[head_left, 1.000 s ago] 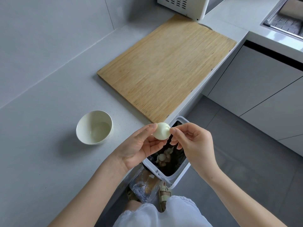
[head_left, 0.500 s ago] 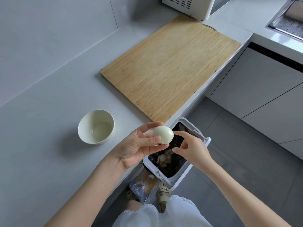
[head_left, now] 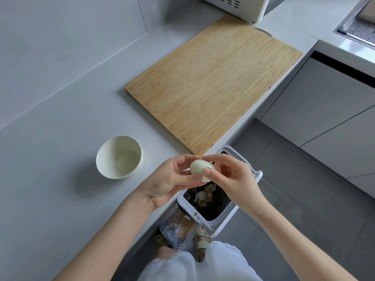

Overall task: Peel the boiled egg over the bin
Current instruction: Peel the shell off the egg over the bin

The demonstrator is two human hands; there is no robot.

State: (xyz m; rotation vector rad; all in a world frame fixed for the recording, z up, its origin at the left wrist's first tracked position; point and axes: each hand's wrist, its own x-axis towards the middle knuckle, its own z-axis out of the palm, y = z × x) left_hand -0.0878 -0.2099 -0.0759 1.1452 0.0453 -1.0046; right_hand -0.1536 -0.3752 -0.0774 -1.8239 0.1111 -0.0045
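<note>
Head view, looking down over the counter edge.

Egg (head_left: 199,168): pale, smooth on the side that shows. It is held up between both hands, just off the front edge of the counter (head_left: 60,138) and above the far end of the open bin (head_left: 256,177). Whether any shell is left on its hidden side cannot be told.

Left hand (head_left: 170,179): palm up, fingers curled round the egg's left and under side, cupping it. Clamped on the egg.

Right hand (head_left: 233,177): comes in from the right. Its thumb lies flat on the egg's near right face and its forefinger arches over the top. It pinches the egg, and the other fingers are folded behind, out of sight.

The fingertips of the two hands nearly meet over the egg's top.

Bin: white rim, dark liner, standing on the grey floor (head_left: 304,199) against the counter front. Shell pieces (head_left: 200,195) and brownish scraps lie inside, directly under the hands.

Elsewhere:
- A cream bowl (head_left: 113,176) stands upright on the counter to the left of the left hand, well apart from it.
- A wooden cutting board (head_left: 213,88) lies beyond the hands, its near corner just behind the egg in this view.
- A white appliance (head_left: 239,7) stands at the board's far end.
- A sink (head_left: 359,23) is at top right.
- A clear plastic bag (head_left: 176,230) sits on the floor beside the bin.
</note>
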